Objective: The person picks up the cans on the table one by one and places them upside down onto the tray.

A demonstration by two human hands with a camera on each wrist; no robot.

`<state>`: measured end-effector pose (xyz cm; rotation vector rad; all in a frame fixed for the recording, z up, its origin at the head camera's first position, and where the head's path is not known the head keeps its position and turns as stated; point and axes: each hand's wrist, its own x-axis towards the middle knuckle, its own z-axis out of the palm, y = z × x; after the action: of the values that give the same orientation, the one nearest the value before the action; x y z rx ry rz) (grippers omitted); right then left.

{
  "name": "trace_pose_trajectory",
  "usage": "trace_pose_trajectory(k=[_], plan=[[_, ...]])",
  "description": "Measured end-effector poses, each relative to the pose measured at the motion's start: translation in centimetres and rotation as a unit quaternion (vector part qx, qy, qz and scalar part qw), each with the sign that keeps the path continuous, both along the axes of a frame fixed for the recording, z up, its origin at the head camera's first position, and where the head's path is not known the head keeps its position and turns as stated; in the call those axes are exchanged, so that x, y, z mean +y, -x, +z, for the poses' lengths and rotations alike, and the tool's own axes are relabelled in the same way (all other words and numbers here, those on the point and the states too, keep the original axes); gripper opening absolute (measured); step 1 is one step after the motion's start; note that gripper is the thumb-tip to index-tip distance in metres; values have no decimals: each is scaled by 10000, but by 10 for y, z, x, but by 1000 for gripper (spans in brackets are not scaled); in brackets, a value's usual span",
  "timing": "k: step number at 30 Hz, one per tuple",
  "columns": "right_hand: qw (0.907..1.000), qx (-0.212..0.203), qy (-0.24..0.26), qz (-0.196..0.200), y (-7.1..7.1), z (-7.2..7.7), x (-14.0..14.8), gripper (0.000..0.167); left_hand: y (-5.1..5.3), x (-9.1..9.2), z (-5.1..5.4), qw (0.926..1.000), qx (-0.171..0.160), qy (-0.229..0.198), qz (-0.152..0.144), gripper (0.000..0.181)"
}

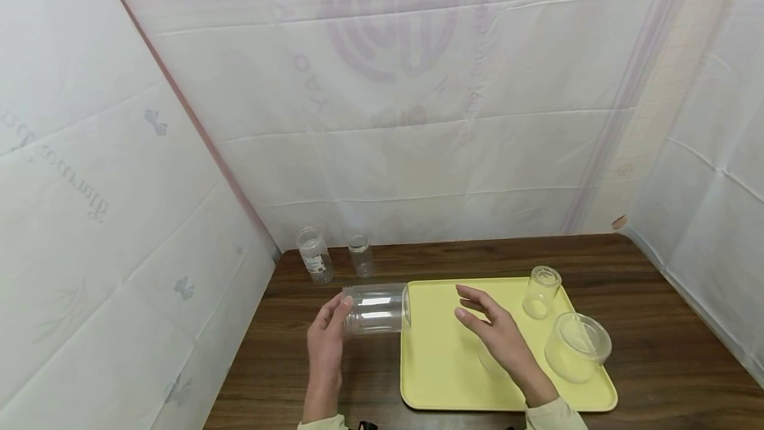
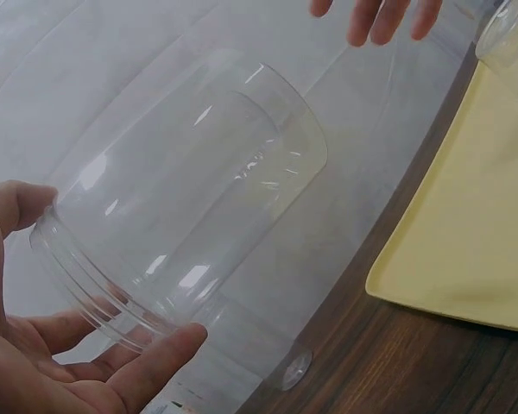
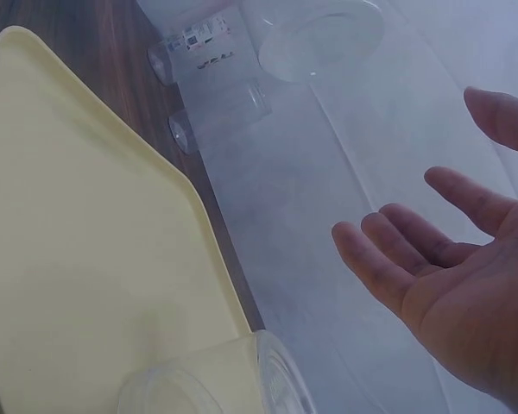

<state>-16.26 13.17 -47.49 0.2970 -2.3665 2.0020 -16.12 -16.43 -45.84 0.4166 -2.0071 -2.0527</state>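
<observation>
We record one large clear jar (image 1: 377, 310), held on its side above the brown table (image 1: 268, 377), its far end overlapping the left edge of the yellow tray (image 1: 438, 373) in the head view. Left hand (image 1: 326, 337): thumb and fingers pinching the jar's ridged end. Right hand (image 1: 498, 334): above the tray, thumb apart from loosely bent fingers. On the tray we count a small jar (image 1: 542, 292) at back right, a wide jar (image 1: 577, 349) at right, and a clear item (image 1: 489, 358) partly hidden by the right arm. Behind, near the white sheeting (image 1: 388, 151), we list a labelled jar (image 1: 315, 259) and a slim jar (image 1: 361, 257).
</observation>
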Motion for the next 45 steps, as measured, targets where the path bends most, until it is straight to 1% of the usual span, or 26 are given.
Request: trace_pose_trajectory(k=[6, 15, 21, 24, 29, 31, 36, 40, 45], plan=[[9999, -28, 92, 113, 1, 1, -5, 50, -1, 6, -1, 9998, 3, -202, -87, 55], [9992, 74, 193, 355, 2, 2, -14, 55, -1, 15, 0, 9992, 94, -373, -85, 52], [9982, 51, 313, 504, 3, 1, -17, 57, -1, 20, -1, 9993, 70, -306, -211, 54], [9976, 119, 362, 574, 2, 2, -19, 57, -2, 23, -1, 9993, 64, -295, -231, 53], [9966, 168, 395, 697, 1, 3, -21, 58, -2, 26, -1, 9988, 90, -388, -270, 51], [9965, 135, 388, 722, 1, 3, -22, 60, -2, 27, -2, 9988, 83, -384, -289, 51], [9962, 200, 354, 766, 0, 3, -24, 61, -2, 30, -3, 9990, 48, -314, -322, 51], [9961, 145, 373, 783, 0, 2, -24, 62, -2, 32, -3, 9987, 56, -366, -353, 51], [9954, 171, 355, 870, 0, 1, -25, 62, -3, 35, -3, 9986, 65, -375, -373, 50]])
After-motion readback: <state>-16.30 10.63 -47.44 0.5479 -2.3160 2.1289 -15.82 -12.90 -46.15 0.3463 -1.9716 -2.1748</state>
